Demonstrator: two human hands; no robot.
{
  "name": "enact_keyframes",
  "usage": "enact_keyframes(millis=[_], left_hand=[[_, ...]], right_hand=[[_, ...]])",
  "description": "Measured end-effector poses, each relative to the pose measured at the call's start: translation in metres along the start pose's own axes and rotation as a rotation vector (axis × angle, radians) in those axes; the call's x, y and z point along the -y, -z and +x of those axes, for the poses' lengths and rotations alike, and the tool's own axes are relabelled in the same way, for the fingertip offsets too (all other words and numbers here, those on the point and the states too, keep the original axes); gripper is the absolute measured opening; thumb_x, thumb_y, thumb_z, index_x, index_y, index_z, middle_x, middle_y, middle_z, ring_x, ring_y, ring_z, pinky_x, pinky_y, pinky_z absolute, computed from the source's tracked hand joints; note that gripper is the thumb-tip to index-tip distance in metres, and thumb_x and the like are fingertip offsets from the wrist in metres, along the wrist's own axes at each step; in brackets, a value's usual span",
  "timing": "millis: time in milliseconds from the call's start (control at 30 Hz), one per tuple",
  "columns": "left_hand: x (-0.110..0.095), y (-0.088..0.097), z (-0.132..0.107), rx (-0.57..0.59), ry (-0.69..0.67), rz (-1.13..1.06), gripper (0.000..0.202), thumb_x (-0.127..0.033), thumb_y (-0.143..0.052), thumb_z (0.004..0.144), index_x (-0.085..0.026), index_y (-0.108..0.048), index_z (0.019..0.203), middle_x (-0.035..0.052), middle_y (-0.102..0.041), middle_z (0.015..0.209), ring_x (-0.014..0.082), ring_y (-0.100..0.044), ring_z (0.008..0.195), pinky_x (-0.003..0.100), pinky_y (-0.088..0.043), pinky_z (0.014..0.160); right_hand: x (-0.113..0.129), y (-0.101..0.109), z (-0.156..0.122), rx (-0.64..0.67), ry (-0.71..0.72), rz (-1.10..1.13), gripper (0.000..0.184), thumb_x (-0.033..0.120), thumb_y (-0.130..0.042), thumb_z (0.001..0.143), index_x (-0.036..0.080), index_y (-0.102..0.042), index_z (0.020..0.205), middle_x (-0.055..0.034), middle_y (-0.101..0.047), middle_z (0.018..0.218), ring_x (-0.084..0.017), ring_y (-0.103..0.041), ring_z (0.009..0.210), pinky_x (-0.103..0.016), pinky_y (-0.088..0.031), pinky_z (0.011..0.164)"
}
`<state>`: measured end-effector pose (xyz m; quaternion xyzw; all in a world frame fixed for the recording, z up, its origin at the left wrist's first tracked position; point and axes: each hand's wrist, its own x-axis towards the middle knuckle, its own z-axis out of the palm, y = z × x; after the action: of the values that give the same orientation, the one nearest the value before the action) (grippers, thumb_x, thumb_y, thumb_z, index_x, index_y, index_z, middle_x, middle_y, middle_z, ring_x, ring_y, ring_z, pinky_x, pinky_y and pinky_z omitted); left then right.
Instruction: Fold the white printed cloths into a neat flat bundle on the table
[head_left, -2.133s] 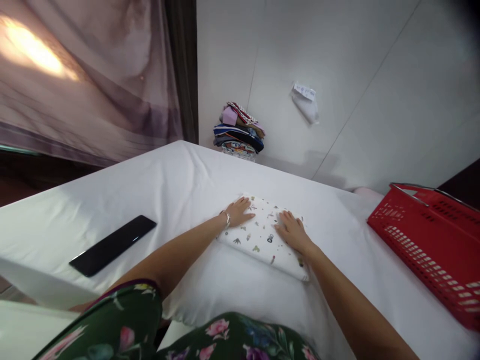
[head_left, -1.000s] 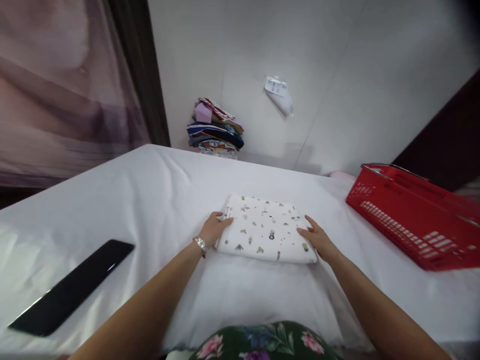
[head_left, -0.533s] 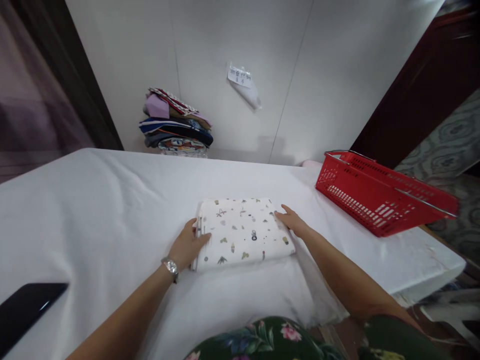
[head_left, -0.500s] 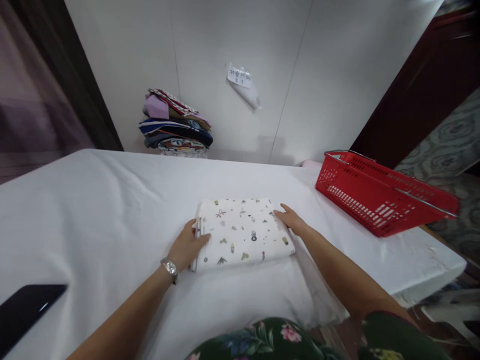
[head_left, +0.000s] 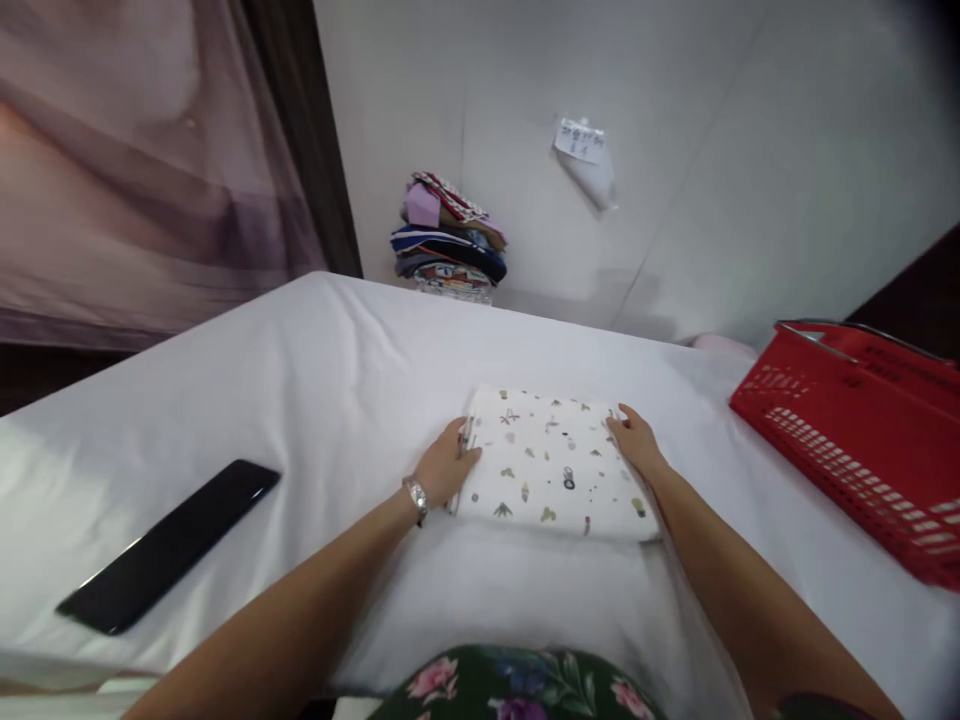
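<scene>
A folded white cloth point(head_left: 551, 465) with small plant-like prints lies flat on the white-covered table, in the middle of the head view. My left hand point(head_left: 448, 462) grips its left edge, thumb on top and fingers down the side, where several fold layers show. On that wrist is a silver watch point(head_left: 415, 497). At the cloth's upper right edge, my right hand point(head_left: 632, 440) has its thumb on the top and its fingers along the side. The undersides of both grips are hidden by the cloth.
A flat glossy black oblong object point(head_left: 172, 545) lies on the white tablecloth point(head_left: 322, 400) at the left. Folded fabrics point(head_left: 450, 240) are stacked against the wall. The red basket point(head_left: 862, 430) stands at the right, and a paper note point(head_left: 583, 145) hangs on the wall.
The view has turned left, so everything sits further right in the picture and the whole black object shows. Both hands keep to the same edges of the cloth.
</scene>
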<state>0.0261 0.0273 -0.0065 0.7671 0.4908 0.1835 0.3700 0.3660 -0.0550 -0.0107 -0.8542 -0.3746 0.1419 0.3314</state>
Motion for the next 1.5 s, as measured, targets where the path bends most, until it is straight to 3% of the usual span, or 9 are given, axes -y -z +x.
enact_keyframes(millis=[100,233,367,500,700,900,1233,1500], left_hand=[[-0.002,0.005,0.000,0.010,0.007,0.025,0.060,-0.040,-0.051,0.077,-0.019,-0.034,0.131,0.0074,-0.059,0.111,0.0205,-0.060,0.089,0.030,-0.046,0.076],[-0.008,0.029,-0.004,-0.029,0.000,0.126,0.050,-0.052,-0.050,0.075,-0.021,-0.052,0.115,0.0051,-0.061,0.107,0.0199,-0.060,0.082,0.030,-0.044,0.072],[-0.015,0.051,-0.030,-0.047,-0.021,0.125,0.036,-0.054,-0.045,0.078,-0.021,-0.062,0.077,-0.0003,-0.064,0.077,0.0162,-0.058,0.070,0.027,-0.040,0.062],[-0.013,0.041,-0.068,0.024,-0.029,0.102,0.027,-0.047,-0.053,0.074,-0.021,-0.059,0.068,-0.0031,-0.060,0.066,0.0132,-0.055,0.062,0.024,-0.037,0.057],[-0.002,0.007,-0.091,-0.106,0.041,0.140,0.024,-0.039,-0.061,0.071,-0.022,-0.055,0.086,-0.0021,-0.059,0.078,0.0141,-0.056,0.068,0.025,-0.038,0.060],[-0.006,0.000,-0.093,-0.252,-0.059,0.241,0.019,-0.033,-0.060,0.073,-0.021,-0.050,0.084,-0.0014,-0.055,0.085,0.0135,-0.054,0.069,0.025,-0.037,0.059],[-0.007,-0.006,-0.096,-0.223,-0.072,0.123,0.014,-0.032,-0.058,0.074,-0.020,-0.051,0.073,-0.0024,-0.053,0.080,0.0108,-0.049,0.064,0.024,-0.037,0.061],[0.005,0.014,-0.082,-0.069,-0.011,0.013,0.020,-0.035,-0.057,0.070,-0.019,-0.048,0.062,-0.0042,-0.048,0.060,0.0109,-0.043,0.057,0.023,-0.033,0.055]], right_hand=[[0.006,0.004,-0.010,-0.014,0.101,-0.174,0.063,0.040,-0.048,0.080,0.009,-0.038,0.133,-0.0157,-0.058,0.111,-0.029,-0.052,0.105,-0.042,-0.037,0.093],[0.030,0.005,-0.055,-0.018,0.453,-0.379,0.057,0.040,-0.042,0.084,0.012,-0.037,0.134,-0.0138,-0.039,0.136,-0.027,-0.033,0.126,-0.041,-0.028,0.103],[0.049,-0.004,-0.114,0.193,0.681,-0.365,0.053,0.046,-0.036,0.087,0.021,-0.038,0.134,-0.0070,-0.033,0.142,-0.024,-0.026,0.131,-0.043,-0.024,0.106],[0.051,-0.015,-0.144,0.389,0.804,-0.442,0.054,0.051,-0.033,0.088,0.023,-0.038,0.134,-0.0080,-0.031,0.143,-0.025,-0.023,0.133,-0.048,-0.018,0.106],[0.049,-0.021,-0.148,0.364,0.838,-0.503,0.057,0.052,-0.031,0.088,0.022,-0.035,0.136,-0.0090,-0.025,0.146,-0.025,-0.019,0.134,-0.049,-0.019,0.106],[0.044,-0.021,-0.149,0.328,0.900,-0.547,0.056,0.051,-0.031,0.089,0.021,-0.033,0.136,-0.0084,-0.023,0.146,-0.024,-0.017,0.135,-0.048,-0.018,0.107],[0.038,-0.025,-0.147,0.285,0.958,-0.559,0.056,0.050,-0.031,0.089,0.021,-0.034,0.136,-0.0086,-0.026,0.145,-0.024,-0.019,0.134,-0.047,-0.020,0.105],[0.028,-0.024,-0.142,0.280,0.978,-0.633,0.064,0.057,-0.034,0.085,0.023,-0.027,0.139,-0.0076,-0.020,0.147,-0.028,-0.017,0.134,-0.052,-0.017,0.105]])
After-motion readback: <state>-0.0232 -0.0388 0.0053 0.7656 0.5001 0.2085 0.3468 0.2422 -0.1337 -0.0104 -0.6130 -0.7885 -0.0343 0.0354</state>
